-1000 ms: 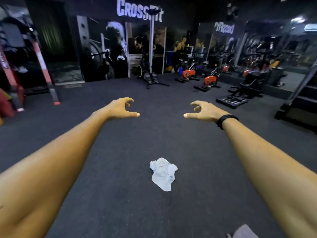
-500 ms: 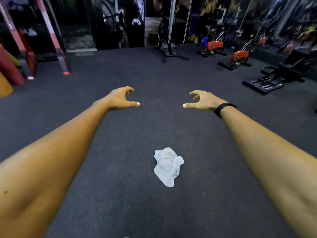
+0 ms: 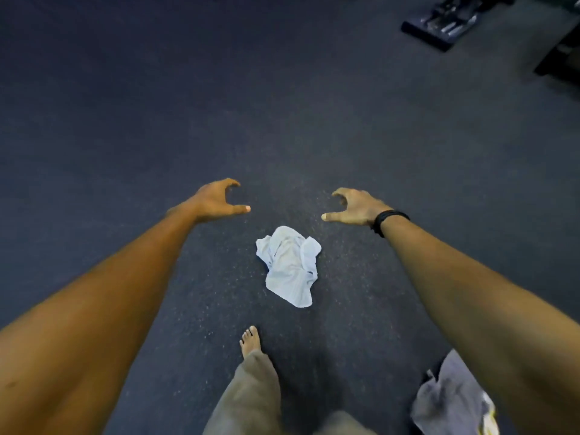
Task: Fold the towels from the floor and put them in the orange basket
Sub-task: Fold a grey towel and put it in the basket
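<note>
1. A white towel lies crumpled on the dark floor, between the two outstretched arms and a little nearer the person than the hands.
2. The left hand is held out above the floor, fingers curled and thumb spread wide; it holds nothing and is apart from the towel.
3. The right hand mirrors it on the other side, open in a loose claw, empty, with a black band on the wrist.
4. The gap between the thumbs lies just beyond the towel's far edge; nothing sits between the hands and the cloth.
5. A bare foot in a grey-brown trouser leg stands on the floor just short of the towel, not touching it.
6. A second cloth, greyish, lies at the lower right, partly hidden under the right forearm.
7. A dark machine base sits at the upper right, well apart from the towel.
8. The basket is out of view.
</note>
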